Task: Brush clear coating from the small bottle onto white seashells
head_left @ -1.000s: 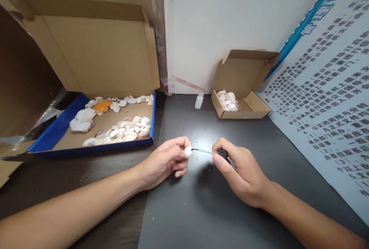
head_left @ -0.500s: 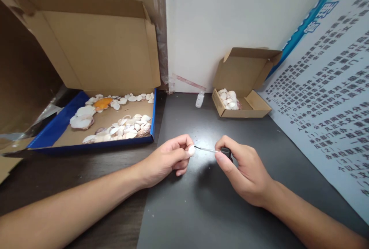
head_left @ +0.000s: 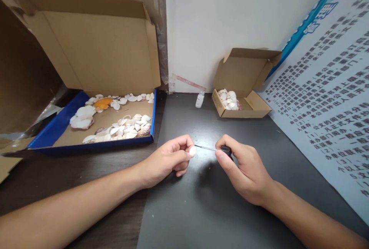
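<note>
Between thumb and fingers, my left hand (head_left: 174,156) pinches a small white seashell (head_left: 192,151) above the dark tabletop. My right hand (head_left: 245,168) is closed on the black cap of a thin brush applicator (head_left: 207,148), which points left. Its dark tip meets the edge of the shell, or comes very close to it; the contact is too small to tell. Behind the hands stands a small clear bottle (head_left: 200,99) with a white label, upright and without a cap.
An open blue-sided cardboard box (head_left: 154,116) at the left holds many shells, among them an orange one (head_left: 103,103). A smaller open carton (head_left: 245,113) at the back right contains white shells. A white wall (head_left: 219,22) rises behind, and a printed poster (head_left: 325,107) leans at the right.
The shell has turned slightly in my left fingers and shows more of its face. The brush tip has shifted a little along its edge. Both hands stay nearly in place.
</note>
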Tool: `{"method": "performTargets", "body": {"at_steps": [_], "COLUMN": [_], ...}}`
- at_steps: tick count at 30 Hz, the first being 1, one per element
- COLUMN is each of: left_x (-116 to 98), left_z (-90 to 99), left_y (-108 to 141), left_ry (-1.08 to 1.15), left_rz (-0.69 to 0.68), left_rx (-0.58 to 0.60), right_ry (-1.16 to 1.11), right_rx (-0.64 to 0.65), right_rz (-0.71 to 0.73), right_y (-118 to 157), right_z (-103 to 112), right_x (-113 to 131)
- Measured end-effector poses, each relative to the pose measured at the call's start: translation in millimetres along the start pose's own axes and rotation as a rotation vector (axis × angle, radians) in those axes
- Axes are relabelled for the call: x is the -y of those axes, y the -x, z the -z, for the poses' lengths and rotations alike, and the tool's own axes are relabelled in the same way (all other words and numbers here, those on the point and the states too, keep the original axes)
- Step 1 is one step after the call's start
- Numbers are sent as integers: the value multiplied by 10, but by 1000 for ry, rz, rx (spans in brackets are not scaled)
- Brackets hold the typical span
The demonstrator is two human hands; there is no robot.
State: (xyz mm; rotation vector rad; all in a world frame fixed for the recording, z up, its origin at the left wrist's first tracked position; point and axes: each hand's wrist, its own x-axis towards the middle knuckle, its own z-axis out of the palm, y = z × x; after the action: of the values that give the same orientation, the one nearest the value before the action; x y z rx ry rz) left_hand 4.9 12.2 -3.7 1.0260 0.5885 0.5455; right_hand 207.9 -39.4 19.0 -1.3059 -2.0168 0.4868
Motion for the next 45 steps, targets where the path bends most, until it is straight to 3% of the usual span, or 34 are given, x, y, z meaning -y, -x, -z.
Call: {"method": "performTargets", "body": {"at_steps": [9, 15, 21, 26, 32, 38, 45], "left_x": [5, -8, -16, -8, 9, -13, -11], "left_z": [12, -8, -14, -4, 17, -10, -9], "left_y": [2, 5, 4, 5, 2, 7, -5], "left_ry": [-4, -1, -3, -2, -3, -6, 31], "left_rz": [-8, -14, -19, -20, -20, -20, -3], "left_rx": [20, -9, -8, -1, 13, -4, -11], "right_ry": [-96, -55, -107, -105, -107, -128, -99], "right_rx": [41, -25, 59, -12, 46, -11, 49], "right_rz": [65, -9, 43, -22, 45, 2, 46], "right_y": [14, 5, 2, 12, 10, 12, 13], "right_z": [8, 7, 7, -1, 3, 2, -2], "right_x": [2, -2, 2, -20, -11, -26, -20]}}
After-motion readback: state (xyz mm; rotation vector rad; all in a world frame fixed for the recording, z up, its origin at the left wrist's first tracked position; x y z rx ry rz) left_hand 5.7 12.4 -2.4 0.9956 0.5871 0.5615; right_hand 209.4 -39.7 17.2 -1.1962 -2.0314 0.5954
